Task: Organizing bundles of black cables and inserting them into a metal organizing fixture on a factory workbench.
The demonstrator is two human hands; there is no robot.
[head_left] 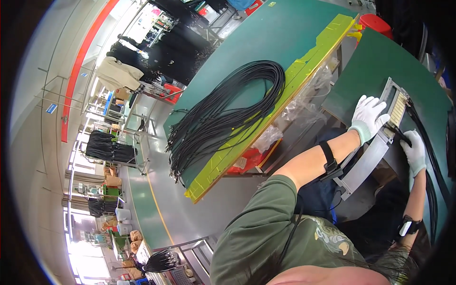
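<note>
My left hand (369,118) wears a white knit glove and lies with its fingers stretched out against the near side of a metal fixture. That fixture (397,113) has a grey frame and a row of pale yellowish blocks. Also gloved in white, my right hand (414,153) is below the fixture, its fingers closed around a black cable (398,132) whose upper end reaches the blocks. More black cables (431,183) run down past the right hand's outer side. A bare grey metal plate (365,166) slopes down from the fixture toward my lap.
A large looped bundle of black cables (228,111) lies on a green table (228,42) with a yellow-taped edge (270,126). Crumpled clear plastic (308,97) hangs beneath that edge. A red stool (375,24) stands beyond. Cable racks (111,147) line the aisle at left.
</note>
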